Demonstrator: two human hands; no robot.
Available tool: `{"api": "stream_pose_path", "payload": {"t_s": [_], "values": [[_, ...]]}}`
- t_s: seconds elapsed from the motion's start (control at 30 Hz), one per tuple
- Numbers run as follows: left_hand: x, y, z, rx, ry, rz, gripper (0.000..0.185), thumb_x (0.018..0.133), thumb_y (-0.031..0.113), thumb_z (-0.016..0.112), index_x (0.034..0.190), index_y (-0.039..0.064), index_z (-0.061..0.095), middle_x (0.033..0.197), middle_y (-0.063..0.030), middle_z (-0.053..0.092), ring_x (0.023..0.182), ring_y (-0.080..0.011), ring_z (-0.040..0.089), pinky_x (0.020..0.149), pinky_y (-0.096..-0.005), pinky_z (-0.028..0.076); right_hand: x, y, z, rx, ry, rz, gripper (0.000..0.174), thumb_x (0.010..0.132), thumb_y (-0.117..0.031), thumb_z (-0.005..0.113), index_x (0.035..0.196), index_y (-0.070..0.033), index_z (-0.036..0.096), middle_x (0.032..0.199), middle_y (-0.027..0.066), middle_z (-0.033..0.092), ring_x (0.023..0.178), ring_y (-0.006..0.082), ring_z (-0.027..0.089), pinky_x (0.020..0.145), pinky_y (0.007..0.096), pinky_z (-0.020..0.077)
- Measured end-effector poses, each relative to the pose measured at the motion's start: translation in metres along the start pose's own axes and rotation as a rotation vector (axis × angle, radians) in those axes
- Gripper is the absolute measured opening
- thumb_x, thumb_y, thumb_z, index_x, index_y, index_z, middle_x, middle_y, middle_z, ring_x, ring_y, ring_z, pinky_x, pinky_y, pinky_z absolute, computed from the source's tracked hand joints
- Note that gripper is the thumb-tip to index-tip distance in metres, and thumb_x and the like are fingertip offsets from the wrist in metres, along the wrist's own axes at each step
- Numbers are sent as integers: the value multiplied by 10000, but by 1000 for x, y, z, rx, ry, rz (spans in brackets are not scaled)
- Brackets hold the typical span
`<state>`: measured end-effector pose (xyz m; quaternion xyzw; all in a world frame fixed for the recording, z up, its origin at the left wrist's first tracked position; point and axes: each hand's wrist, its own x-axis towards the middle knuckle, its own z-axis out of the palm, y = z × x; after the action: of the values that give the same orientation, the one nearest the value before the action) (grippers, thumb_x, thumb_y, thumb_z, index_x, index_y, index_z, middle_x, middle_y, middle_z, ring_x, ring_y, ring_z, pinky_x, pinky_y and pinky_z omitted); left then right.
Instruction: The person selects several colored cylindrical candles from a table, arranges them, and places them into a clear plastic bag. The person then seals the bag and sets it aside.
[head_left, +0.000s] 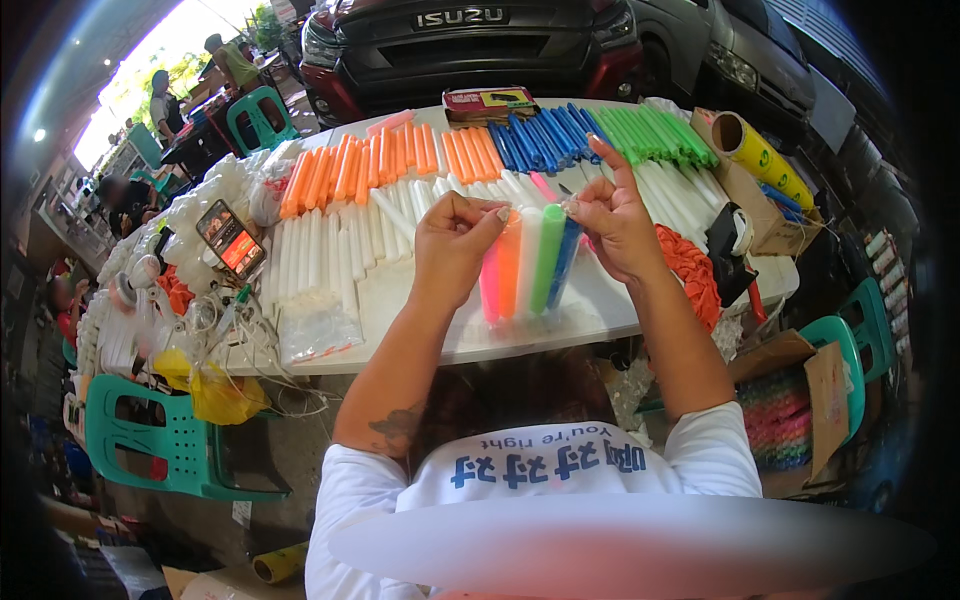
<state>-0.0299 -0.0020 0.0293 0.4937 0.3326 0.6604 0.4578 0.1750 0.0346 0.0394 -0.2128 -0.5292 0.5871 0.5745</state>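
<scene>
A clear plastic bag (517, 313) stands upright at the front of the white table (390, 300). In it is a row of thick, candle-like sticks: a pink stick (490, 281), an orange stick (509, 262), a white stick (529, 255), a green stick (547, 259) and a blue stick (565, 262). My left hand (461, 244) pinches the bag's upper edge by the orange stick. At the opposite top corner, near the blue stick, my right hand (619, 217) pinches with thumb and finger, its index finger raised. Behind my hands lie rows of white sticks (311, 259).
Orange sticks (360, 165), blue sticks (544, 139) and green sticks (652, 135) line the table's back. A phone (231, 240) leans among cables on the left. Orange cloth (686, 274) and a cardboard box (780, 217) lie right. A green chair (161, 435) stands front left.
</scene>
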Motion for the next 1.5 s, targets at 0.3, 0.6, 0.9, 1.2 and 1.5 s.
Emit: {"api": "stream_pose_path", "payload": {"t_s": [0.3, 0.6, 0.9, 1.2, 1.5], "values": [[0, 4, 7, -93, -2, -15, 162, 820, 2, 668, 953, -12, 576, 883, -61, 626, 766, -59, 558, 704, -194, 470, 4, -11, 5, 103, -26, 178, 857, 757, 84, 598, 1466, -159, 181, 968, 77, 578, 941, 142, 564, 871, 278, 455], [8, 18, -9, 333, -184, -36, 138, 854, 51, 641, 976, -7, 667, 895, -50, 646, 816, -87, 596, 702, -219, 475, 11, -3, -13, 82, -194, 170, 769, 776, 55, 570, 1452, -141, 261, 989, 111, 629, 949, 153, 586, 911, 294, 427], [7, 33, -19, 1073, -473, 694, 240, 798, -4, 629, 1035, 34, 641, 1047, -130, 634, 977, -302, 621, 850, -361, 510, 7, 18, -16, -210, -169, -203, 711, 864, -47, 632, 1455, -97, 240, 947, 58, 658, 942, 116, 576, 934, 283, 392], [-5, 12, -9, 1105, -345, 862, 368, 806, 67, 619, 1172, 56, 582, 1166, -104, 590, 1055, -283, 590, 958, -459, 415, 8, -2, -18, -699, -174, -360, 716, 852, -113, 683, 1437, -54, 274, 889, -10, 699, 995, 111, 491, 999, 299, 318], [-11, -24, 30, 1151, 175, 855, 231, 785, 239, 733, 1010, 194, 713, 851, -4, 537, 868, -148, 542, 1043, -473, 178, 3, -4, -10, -645, -153, -301, 662, 880, -140, 652, 1430, -61, 292, 900, 5, 697, 1036, 112, 477, 1002, 301, 318]]}}
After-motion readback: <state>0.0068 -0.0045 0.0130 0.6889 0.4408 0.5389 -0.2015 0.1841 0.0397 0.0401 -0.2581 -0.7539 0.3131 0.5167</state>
